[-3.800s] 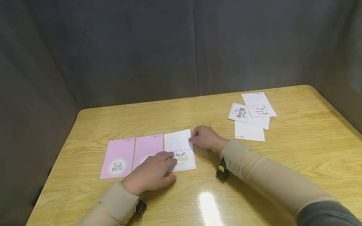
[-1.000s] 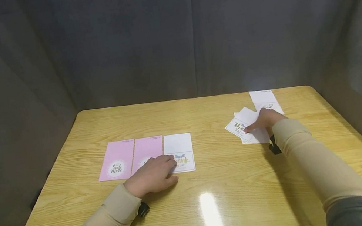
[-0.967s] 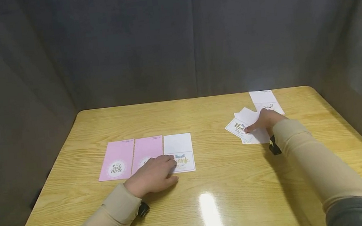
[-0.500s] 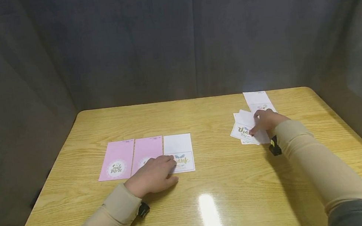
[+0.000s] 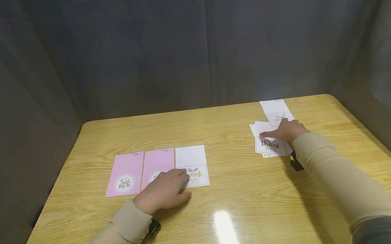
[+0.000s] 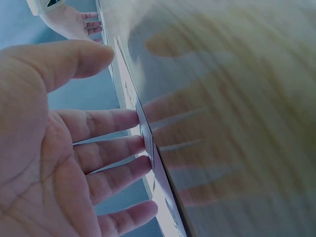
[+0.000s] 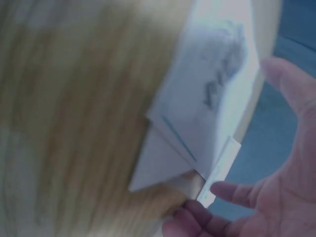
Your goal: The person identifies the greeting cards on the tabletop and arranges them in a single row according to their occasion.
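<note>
My left hand (image 5: pixel 163 189) rests with straight, spread fingers over the middle pink "Smile More" card (image 5: pixel 159 160) and the white "Thank You" card (image 5: pixel 190 155) beside it. In the left wrist view, its fingertips (image 6: pixel 132 118) touch the cards' surface. My right hand (image 5: pixel 288 130) lies on a second white "Thank You" card (image 5: pixel 270 146) in the loose pile at the right. Its thumb is stretched out over that card, and the thumb and fingers are spread apart. In the right wrist view, the index fingertip (image 7: pixel 217 189) meets a card edge.
Another pink card (image 5: pixel 122 166) lies at the row's left end. Behind the right hand is a white card with a leaf print (image 5: pixel 274 107). Other white cards partly show under the pile. A wooden table (image 5: pixel 256 211) carries everything, with a dark curtain (image 5: pixel 137 52) behind.
The right hand went from the row to the pile. The "Thank You" card under it has turned until its print reads nearly upright, and the leaf-print card slid left. The left hand stayed.
</note>
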Tool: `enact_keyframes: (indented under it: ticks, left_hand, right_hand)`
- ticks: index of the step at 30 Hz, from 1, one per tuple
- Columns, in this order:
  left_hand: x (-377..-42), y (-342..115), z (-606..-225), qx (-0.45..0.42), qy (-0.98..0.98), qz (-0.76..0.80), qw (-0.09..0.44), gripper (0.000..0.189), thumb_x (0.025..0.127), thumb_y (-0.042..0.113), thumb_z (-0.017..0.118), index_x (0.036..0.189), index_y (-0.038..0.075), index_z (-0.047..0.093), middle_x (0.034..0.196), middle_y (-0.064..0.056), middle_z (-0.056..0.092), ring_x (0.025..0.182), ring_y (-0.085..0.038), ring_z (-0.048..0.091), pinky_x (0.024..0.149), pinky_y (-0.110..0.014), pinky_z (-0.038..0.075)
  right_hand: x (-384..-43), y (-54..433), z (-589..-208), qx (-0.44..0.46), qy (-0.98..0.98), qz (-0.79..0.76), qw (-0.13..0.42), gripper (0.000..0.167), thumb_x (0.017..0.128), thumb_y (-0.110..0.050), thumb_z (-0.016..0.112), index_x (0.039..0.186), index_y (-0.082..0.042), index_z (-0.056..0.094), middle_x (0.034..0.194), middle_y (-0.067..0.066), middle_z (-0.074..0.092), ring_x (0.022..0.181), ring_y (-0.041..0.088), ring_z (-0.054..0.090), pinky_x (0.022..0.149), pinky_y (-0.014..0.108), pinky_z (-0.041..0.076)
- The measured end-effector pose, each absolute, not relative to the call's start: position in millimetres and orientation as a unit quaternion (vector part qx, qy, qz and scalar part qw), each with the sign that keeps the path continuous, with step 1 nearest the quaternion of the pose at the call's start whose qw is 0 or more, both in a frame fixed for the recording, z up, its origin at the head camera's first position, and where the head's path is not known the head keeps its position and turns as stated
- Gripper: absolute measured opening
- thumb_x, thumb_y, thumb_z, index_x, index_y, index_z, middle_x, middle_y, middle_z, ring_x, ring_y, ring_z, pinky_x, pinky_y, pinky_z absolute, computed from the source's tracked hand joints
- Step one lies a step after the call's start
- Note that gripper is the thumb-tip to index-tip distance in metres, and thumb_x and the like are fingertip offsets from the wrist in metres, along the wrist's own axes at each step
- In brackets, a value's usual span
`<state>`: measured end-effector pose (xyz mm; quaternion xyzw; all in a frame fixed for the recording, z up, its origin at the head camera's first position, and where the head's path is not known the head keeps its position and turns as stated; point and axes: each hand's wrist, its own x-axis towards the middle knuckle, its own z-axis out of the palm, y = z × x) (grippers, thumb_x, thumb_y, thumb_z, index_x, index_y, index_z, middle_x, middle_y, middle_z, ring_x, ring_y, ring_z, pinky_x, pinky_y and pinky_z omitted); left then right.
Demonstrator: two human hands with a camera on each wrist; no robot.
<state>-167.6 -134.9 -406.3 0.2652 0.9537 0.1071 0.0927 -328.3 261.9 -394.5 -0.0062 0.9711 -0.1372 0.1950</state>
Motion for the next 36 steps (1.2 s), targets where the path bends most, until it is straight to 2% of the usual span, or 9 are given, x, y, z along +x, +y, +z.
enact_keyframes:
  ticks: [3,7,10,14,17,26,31,34,36]
  left_hand:
    - [-167.1,-134.5,-405.7,0.265,0.954,0.108,0.089,0.050,0.096,0.028,0.068,0.132,-0.007,0.062,0.143,-0.024,0.056,0.134,-0.040,0.052,0.109,-0.057,0.043]
    - [-169.2,-135.1,-404.7,0.273,0.953,0.104,0.082,0.024,0.096,0.028,0.068,0.098,0.004,0.065,0.139,-0.023,0.059,0.129,-0.039,0.056,0.105,-0.057,0.047]
    - [-170.5,-135.8,-404.0,0.275,0.952,0.106,0.084,0.022,0.095,0.028,0.068,0.089,0.009,0.060,0.140,-0.024,0.058,0.130,-0.040,0.055,0.104,-0.059,0.046]
    - [-169.8,-135.7,-404.6,0.270,0.952,0.114,0.090,0.034,0.096,0.028,0.068,0.113,-0.001,0.066,0.144,-0.025,0.055,0.135,-0.041,0.051,0.107,-0.060,0.043]
    - [-169.6,-135.6,-405.9,0.272,0.951,0.113,0.090,0.039,0.096,0.028,0.068,0.119,-0.003,0.066,0.144,-0.025,0.056,0.134,-0.041,0.052,0.108,-0.059,0.044]
    - [-168.7,-134.4,-404.6,0.272,0.951,0.114,0.087,0.031,0.095,0.028,0.068,0.109,0.000,0.067,0.142,-0.024,0.057,0.132,-0.041,0.053,0.106,-0.060,0.045]
    - [-168.6,-134.2,-403.4,0.275,0.951,0.116,0.088,0.023,0.095,0.027,0.068,0.097,0.004,0.064,0.142,-0.025,0.057,0.132,-0.041,0.054,0.105,-0.060,0.045]
    - [-168.7,-134.5,-403.2,0.274,0.951,0.114,0.091,0.021,0.095,0.027,0.067,0.089,0.009,0.061,0.142,-0.025,0.057,0.132,-0.041,0.053,0.105,-0.060,0.045]
    - [-168.9,-134.7,-402.9,0.273,0.951,0.114,0.093,0.021,0.096,0.027,0.067,0.087,0.010,0.059,0.143,-0.025,0.056,0.133,-0.041,0.053,0.106,-0.060,0.044]
  right_hand:
    - [-326.3,256.5,-395.7,0.002,0.975,-0.129,0.179,0.120,0.086,-0.073,0.064,0.149,0.021,0.025,0.140,0.052,0.034,0.128,0.066,0.039,0.102,0.066,0.043]
    - [-328.5,253.0,-388.6,-0.007,0.967,-0.163,0.194,0.111,0.086,-0.050,0.078,0.154,0.014,0.019,0.141,0.051,0.031,0.130,0.063,0.037,0.104,0.068,0.041]
    - [-331.4,254.4,-382.3,-0.024,0.959,-0.178,0.219,0.111,0.083,-0.032,0.084,0.158,0.009,0.014,0.143,0.050,0.029,0.129,0.059,0.039,0.105,0.068,0.041]
    - [-331.8,259.4,-383.7,-0.033,0.956,-0.177,0.231,0.112,0.080,-0.027,0.085,0.159,0.005,0.013,0.143,0.050,0.026,0.128,0.057,0.040,0.105,0.066,0.040]
    - [-331.9,264.0,-387.1,-0.024,0.954,-0.193,0.230,0.112,0.079,-0.026,0.086,0.159,0.003,0.014,0.146,0.050,0.024,0.130,0.057,0.038,0.107,0.066,0.039]
    - [-337.0,285.6,-396.4,-0.024,0.947,-0.239,0.214,0.112,0.084,-0.020,0.082,0.157,0.013,0.004,0.147,0.050,0.027,0.134,0.062,0.036,0.112,0.067,0.033]
    - [-338.2,299.1,-395.8,0.008,0.936,-0.282,0.211,0.097,0.090,-0.010,0.073,0.157,0.013,0.007,0.154,0.046,0.019,0.143,0.060,0.024,0.118,0.066,0.022]
    - [-336.7,308.3,-392.9,0.028,0.919,-0.329,0.215,0.084,0.095,-0.007,0.066,0.156,0.013,0.012,0.156,0.043,0.020,0.143,0.056,0.028,0.118,0.063,0.026]
    - [-334.9,315.2,-390.7,0.038,0.904,-0.366,0.216,0.075,0.098,-0.006,0.062,0.155,0.015,0.017,0.153,0.040,0.026,0.136,0.050,0.038,0.114,0.056,0.037]
